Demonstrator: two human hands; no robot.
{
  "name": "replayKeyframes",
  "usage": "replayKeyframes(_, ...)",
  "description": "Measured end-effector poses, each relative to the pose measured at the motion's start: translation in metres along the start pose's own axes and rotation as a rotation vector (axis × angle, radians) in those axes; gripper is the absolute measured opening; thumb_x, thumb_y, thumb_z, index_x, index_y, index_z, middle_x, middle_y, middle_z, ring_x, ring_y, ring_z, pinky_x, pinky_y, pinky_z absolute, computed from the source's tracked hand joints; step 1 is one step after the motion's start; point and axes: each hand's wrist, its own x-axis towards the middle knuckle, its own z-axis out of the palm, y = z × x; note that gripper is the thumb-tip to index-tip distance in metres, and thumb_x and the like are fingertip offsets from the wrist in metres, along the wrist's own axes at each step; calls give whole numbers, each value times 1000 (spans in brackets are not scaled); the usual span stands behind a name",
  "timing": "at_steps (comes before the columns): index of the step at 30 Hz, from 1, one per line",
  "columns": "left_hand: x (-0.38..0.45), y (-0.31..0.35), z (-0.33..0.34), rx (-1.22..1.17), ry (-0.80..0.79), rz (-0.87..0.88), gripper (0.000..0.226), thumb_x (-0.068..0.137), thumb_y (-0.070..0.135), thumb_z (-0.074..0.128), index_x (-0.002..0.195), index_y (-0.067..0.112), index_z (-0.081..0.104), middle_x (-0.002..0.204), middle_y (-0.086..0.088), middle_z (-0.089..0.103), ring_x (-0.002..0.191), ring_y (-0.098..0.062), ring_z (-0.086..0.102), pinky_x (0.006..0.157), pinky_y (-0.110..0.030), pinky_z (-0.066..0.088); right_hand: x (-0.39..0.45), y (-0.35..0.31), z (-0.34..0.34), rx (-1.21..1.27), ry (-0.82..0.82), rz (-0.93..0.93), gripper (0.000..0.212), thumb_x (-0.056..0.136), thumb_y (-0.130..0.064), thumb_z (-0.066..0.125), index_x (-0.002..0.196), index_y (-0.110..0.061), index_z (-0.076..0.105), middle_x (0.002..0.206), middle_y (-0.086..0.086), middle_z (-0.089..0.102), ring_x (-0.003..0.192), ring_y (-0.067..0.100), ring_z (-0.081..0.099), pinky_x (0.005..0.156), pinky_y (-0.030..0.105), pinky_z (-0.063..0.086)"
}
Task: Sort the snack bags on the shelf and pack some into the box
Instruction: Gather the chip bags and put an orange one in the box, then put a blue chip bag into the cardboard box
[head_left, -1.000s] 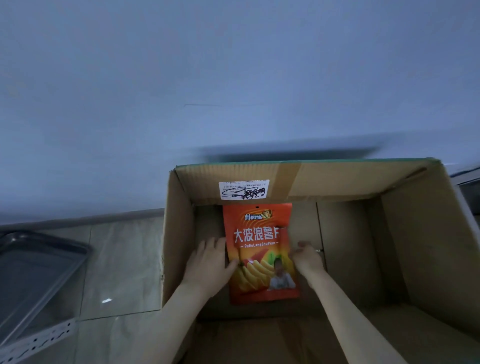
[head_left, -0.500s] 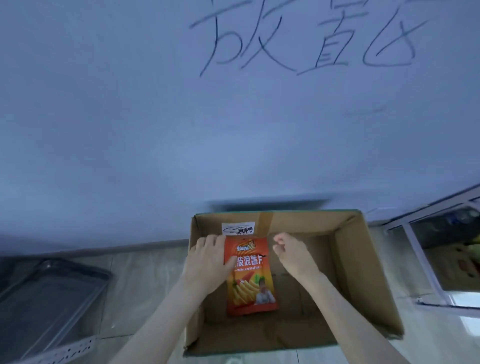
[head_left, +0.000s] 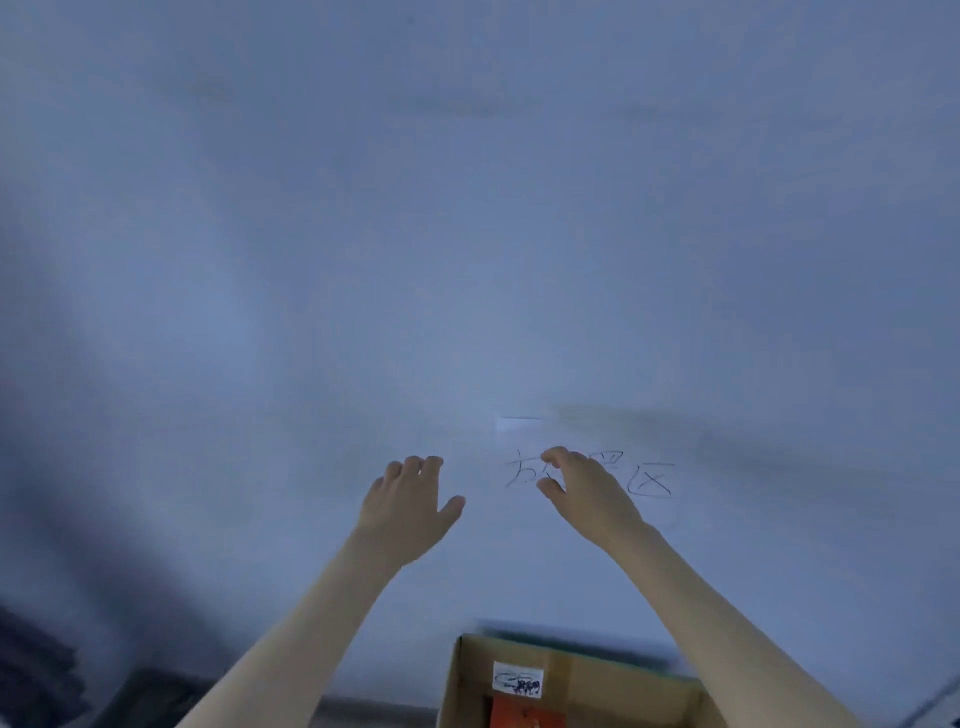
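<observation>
The cardboard box (head_left: 613, 670) shows only its far wall at the bottom edge of the head view, with a white label (head_left: 518, 679) on it. The top of an orange snack bag (head_left: 524, 714) lies inside, below that label. My left hand (head_left: 405, 509) is raised well above the box in front of the wall, fingers spread and empty. My right hand (head_left: 587, 493) is up beside it, fingers loosely curled, holding nothing. The shelf is out of view.
A pale blue wall (head_left: 467, 234) fills most of the view, with handwritten characters (head_left: 649, 478) partly behind my right hand. A dark tray corner (head_left: 150, 696) sits at the lower left on the floor.
Both hands have left the snack bag in the box and risen up in front of the wall. The view has tilted upward, so the box has dropped to the bottom edge.
</observation>
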Motion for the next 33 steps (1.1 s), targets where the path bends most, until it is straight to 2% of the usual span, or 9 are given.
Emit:
replayKeyframes(6,-109,-54,-97,48,155,-213,56,94,43,38,141,15,28,142,-5,40,132,-24,36,105,-33,34,-47,-126,-39,-46,20,-287,41,96,-29,39,135,-16,38,134,7,50,124,25,45,101,37,39)
replayKeyframes(13,-286,-160,-172,55,303,-561,55,92,42,44,138,15,33,140,-8,43,132,-28,36,106,-36,33,-120,-301,-10,-29,-71,-617,43,95,-35,40,133,-16,40,134,7,51,122,26,46,101,37,38)
replayKeyframes(19,-510,-243,-215,116,399,-958,58,91,44,45,139,14,31,142,-10,42,133,-29,37,106,-37,34,-258,-483,45,51,-230,-950,46,92,-39,45,132,-18,44,133,7,53,120,27,51,97,36,42)
replayKeyframes(24,-693,-283,-243,185,392,-1239,58,92,43,42,140,13,30,142,-11,41,133,-30,36,106,-40,35,-389,-609,94,106,-367,-1154,44,92,-40,46,129,-15,46,131,10,57,120,26,52,94,34,43)
replayKeyframes(28,-824,-305,-254,207,396,-1451,55,92,41,43,137,12,34,138,-11,45,129,-30,39,102,-38,38,-493,-692,132,154,-497,-1269,43,91,-41,46,128,-17,47,133,4,54,122,23,50,96,32,41)
replayKeyframes(33,-944,-331,-257,173,412,-1627,52,92,38,45,136,13,37,136,-11,49,125,-28,45,98,-35,41,-598,-774,174,110,-590,-1456,43,92,-39,47,129,-18,46,133,6,53,123,23,48,102,35,39)
